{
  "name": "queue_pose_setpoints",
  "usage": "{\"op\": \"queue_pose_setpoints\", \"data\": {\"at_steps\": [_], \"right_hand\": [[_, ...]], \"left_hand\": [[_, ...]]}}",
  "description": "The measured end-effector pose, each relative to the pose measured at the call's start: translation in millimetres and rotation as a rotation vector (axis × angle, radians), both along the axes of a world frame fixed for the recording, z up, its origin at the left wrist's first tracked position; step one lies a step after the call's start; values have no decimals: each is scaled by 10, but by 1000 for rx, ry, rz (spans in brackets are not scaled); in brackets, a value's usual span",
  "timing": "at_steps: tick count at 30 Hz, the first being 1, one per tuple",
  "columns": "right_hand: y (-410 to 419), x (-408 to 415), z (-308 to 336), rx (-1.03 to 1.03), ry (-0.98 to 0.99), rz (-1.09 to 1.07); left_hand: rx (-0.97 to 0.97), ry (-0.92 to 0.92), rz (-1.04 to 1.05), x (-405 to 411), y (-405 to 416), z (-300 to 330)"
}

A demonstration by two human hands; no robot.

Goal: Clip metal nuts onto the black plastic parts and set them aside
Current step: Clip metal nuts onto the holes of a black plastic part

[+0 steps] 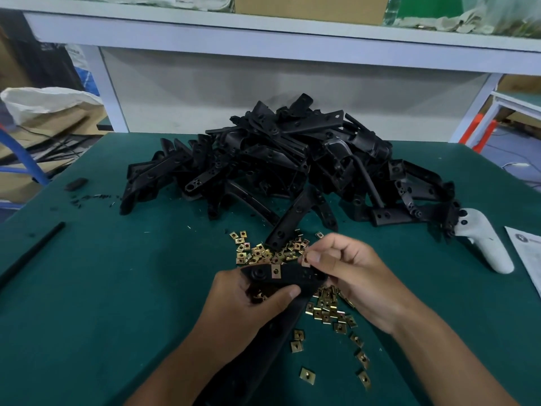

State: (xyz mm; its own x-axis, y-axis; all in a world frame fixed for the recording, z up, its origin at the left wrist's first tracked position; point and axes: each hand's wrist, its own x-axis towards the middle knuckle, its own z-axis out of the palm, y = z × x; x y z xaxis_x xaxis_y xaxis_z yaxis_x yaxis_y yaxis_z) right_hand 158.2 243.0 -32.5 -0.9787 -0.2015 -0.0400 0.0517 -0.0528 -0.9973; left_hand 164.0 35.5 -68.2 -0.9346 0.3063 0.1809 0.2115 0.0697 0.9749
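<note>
We hold one black plastic part (288, 278) over the near middle of the green desk (117, 288). Our left hand (248, 306) grips it from below, thumb curled over its near edge. One clip nut (275, 271) already sits on the part's upper edge. Our right hand (348, 271) pinches a second clip nut (305, 262) between thumb and forefinger, just at the part's edge beside the first.

The loose nuts (328, 309) lie scattered under and behind our hands, and the heap of unfinished parts (278, 159) sits toward the desk's far edge.

We judge the main risk is the nut going on skewed: pushed at an angle, it may jam or spring from the pinch into the scatter below. The part is long and hangs toward us, so it could also twist in our left grip.
</note>
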Motion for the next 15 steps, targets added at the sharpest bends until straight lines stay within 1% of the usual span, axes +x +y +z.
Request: {"op": "queue_pose_setpoints", "data": {"at_steps": [5, 10, 15], "right_hand": [[8, 2, -2, -1, 4, 30], [54, -7, 10, 69, 38, 34], [58, -22, -49, 79, 28, 76]], "left_hand": [[-17, 28, 7, -4, -6, 5], [-7, 9, 17, -2, -1, 1], [-24, 32, 26, 5, -4, 17]]}}
